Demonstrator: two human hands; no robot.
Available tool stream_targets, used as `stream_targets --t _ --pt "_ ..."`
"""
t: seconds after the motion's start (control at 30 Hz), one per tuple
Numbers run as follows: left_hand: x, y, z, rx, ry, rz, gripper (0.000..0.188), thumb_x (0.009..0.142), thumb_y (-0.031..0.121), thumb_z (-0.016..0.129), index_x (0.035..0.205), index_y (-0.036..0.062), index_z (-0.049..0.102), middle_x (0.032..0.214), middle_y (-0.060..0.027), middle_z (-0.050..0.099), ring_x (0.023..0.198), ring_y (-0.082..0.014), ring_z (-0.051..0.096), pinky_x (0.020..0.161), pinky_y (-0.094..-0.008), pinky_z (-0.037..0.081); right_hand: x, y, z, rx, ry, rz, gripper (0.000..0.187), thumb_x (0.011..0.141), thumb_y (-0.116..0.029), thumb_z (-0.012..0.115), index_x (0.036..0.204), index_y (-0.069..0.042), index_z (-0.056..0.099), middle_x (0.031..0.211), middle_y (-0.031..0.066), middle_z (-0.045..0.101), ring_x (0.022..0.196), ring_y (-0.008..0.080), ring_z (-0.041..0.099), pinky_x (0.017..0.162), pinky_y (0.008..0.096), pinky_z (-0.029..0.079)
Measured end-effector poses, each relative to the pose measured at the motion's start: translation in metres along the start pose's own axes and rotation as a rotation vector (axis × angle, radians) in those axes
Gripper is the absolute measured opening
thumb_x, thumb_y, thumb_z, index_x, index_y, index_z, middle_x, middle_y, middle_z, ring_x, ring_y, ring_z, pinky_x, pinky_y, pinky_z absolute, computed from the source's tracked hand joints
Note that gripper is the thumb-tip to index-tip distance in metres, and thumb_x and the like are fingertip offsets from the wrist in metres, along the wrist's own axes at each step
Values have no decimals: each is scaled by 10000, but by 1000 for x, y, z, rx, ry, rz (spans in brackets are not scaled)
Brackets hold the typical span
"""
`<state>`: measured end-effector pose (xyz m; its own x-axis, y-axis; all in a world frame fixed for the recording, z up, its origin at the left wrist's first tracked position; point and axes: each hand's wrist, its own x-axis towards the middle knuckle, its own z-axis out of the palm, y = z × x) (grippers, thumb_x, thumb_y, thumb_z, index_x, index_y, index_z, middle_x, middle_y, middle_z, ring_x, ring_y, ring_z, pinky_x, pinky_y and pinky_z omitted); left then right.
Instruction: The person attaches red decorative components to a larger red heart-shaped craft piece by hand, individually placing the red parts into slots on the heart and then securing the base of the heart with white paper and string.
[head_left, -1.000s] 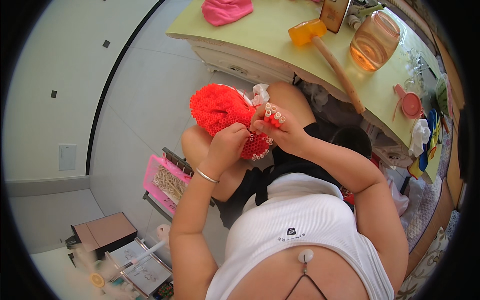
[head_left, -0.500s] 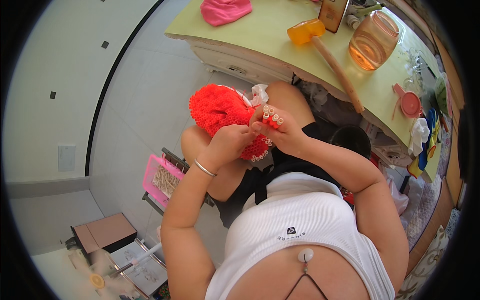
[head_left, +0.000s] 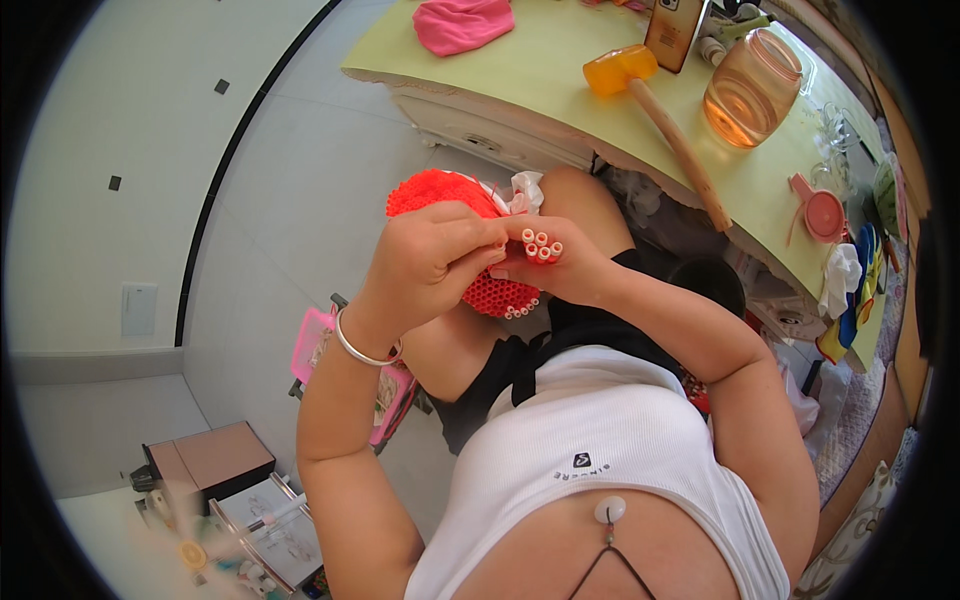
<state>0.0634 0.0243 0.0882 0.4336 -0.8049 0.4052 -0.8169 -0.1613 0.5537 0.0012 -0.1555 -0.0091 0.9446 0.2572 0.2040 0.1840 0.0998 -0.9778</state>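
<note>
Nearest the camera, a white pendant (head_left: 610, 509) on a dark cord hangs above the neckline of a white top (head_left: 600, 420), with black shorts (head_left: 480, 385) below it. Over the lap the two hands meet, their fingers just beside each other. The right hand (head_left: 565, 265) grips a small bunch of tubes (head_left: 541, 247), red with pale open ends, facing up toward the camera. The left hand (head_left: 430, 258), a silver bangle (head_left: 357, 350) on its wrist, has thumb and fingers pinched together; I cannot tell whether anything is held between the tips. Beneath both hands, on the lap, lies a red honeycomb piece (head_left: 498, 293), its middle hidden by the left hand; a row of pale rings (head_left: 523, 308) runs along part of its near edge. A pink basket (head_left: 303, 349) with pale pieces in it is partly hidden behind the left forearm. Beyond the knees is a pale green tabletop (head_left: 570, 115). On it lie a mallet (head_left: 672, 137) with an orange head and wooden handle, a pink cup (head_left: 824, 214) to the right, and a pink cloth (head_left: 463, 26) to the left. A phone (head_left: 678, 33) is just beside the mallet's head, and a rounded jar (head_left: 752, 92) stands near the phone.
</note>
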Motion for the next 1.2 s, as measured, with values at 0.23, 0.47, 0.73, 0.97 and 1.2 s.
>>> stream_targets --t 0.23,0.47,0.73,0.97,1.2 --pt "9 16 -9 -112 90 -150 283 782 -39 747 1057 12 701 925 -86 670 674 -110 587 594 -237 480 11 0 4 94 -9 -26 294 886 -58 723 1168 -65 642 1072 45 684 999 137 621 899 292 488" --pt "-42 -17 20 -525 566 -415 272 886 -34 662 1157 -25 646 1057 -54 644 763 -54 563 642 -205 467 8 -46 4 122 74 -115 314 915 -51 693 1220 -29 621 1120 41 683 1008 125 621 909 281 491" --pt "-99 -37 93 -195 383 -430 122 833 -32 692 950 2 707 854 -79 655 681 -142 604 613 -253 485 20 -166 -26 164 -15 -428 202 946 -115 641 1104 7 611 1042 135 666 941 223 687 842 348 561" --pt "-85 -24 114 -147 132 -451 381 712 -20 792 1072 -9 670 986 -102 630 715 -180 636 638 -251 511 7 -215 -70 -90 67 -386 212 937 -94 639 1114 20 616 1008 137 680 914 219 690 832 340 562" --pt "-65 -26 133 -82 105 -368 299 755 126 781 1024 31 692 1013 -145 650 920 -326 646 798 -388 535 -61 -287 -121 -356 234 -282 223 928 -73 638 1123 32 620 974 139 693 887 216 694 823 332 563"
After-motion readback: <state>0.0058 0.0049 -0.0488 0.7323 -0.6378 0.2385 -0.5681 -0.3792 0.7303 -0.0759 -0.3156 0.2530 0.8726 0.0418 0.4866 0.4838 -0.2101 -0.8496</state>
